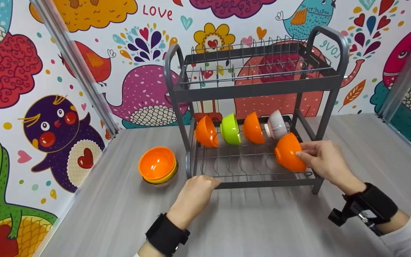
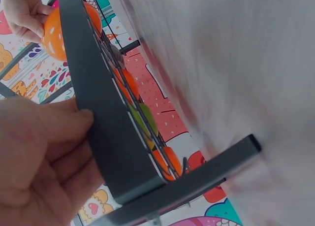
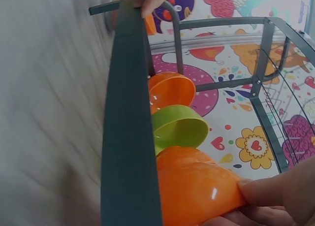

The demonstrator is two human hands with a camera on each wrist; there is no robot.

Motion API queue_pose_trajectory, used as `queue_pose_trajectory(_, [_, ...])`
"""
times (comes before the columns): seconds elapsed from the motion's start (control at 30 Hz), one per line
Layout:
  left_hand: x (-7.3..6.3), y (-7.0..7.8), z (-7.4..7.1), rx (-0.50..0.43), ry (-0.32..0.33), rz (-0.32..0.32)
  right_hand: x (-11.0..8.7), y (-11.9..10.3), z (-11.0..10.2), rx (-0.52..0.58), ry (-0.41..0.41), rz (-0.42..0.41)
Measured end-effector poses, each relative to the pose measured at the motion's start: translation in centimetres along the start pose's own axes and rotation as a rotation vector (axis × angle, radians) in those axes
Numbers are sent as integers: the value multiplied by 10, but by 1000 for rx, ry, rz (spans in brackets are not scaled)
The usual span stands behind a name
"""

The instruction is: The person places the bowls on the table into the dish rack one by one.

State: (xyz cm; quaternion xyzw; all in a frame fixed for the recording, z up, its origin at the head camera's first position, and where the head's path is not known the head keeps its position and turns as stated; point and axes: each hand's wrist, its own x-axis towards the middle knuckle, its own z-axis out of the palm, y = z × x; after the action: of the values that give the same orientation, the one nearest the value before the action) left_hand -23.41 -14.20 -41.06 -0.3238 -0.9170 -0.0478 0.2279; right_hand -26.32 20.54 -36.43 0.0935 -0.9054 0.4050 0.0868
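Observation:
My right hand [image 1: 325,160] pinches the rim of an orange bowl [image 1: 289,152], thumb on one side and fingers on the other. That bowl stands tilted on its side at the front right of the lower tier of a dark grey dish rack [image 1: 262,184]. My left hand [image 1: 196,196] grips the rack's front lower rail [image 2: 93,93] near its left end. Behind, in a row on the lower tier, stand an orange bowl [image 1: 206,132], a green bowl [image 1: 231,129], another orange bowl [image 1: 253,127] and a striped white bowl [image 1: 277,125], all on their sides.
Left of the rack, a stack of bowls [image 1: 158,164] sits on the grey table [image 1: 120,214], orange on top with a yellow one beneath. The rack's upper wire tier [image 1: 259,67] holds no dishes. Cartoon-printed walls [image 1: 137,89] stand behind and to the sides.

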Motion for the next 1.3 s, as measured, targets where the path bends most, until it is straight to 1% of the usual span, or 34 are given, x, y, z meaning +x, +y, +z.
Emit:
queue_pose_trajectory(0.1, [0, 0, 0, -10, 1, -2, 0, -1, 3, -58, 28, -23])
queue_pose_trajectory(0.23, [0, 0, 0, -13, 1, -2, -1, -2, 4, -86, 51, -30])
queue_pose_trajectory(0.43, [0, 1, 0, -7, 2, -5, -2, -3, 5, -82, 63, -25])
queue_pose_trajectory(0.63, [0, 1, -1, -10, 5, -6, -2, -2, 6, -84, 94, -29])
queue_pose_trajectory(0.87, [1, 0, 0, -14, -11, -10, -4, -1, 8, -111, 121, -31])
queue_pose_trajectory(1.17, [1, -1, 1, -29, -17, -15, -5, -1, 6, -131, 105, -48])
queue_pose_trajectory(1.3, [1, -1, 1, -27, -17, -15, -8, -1, 3, -139, 118, -60])
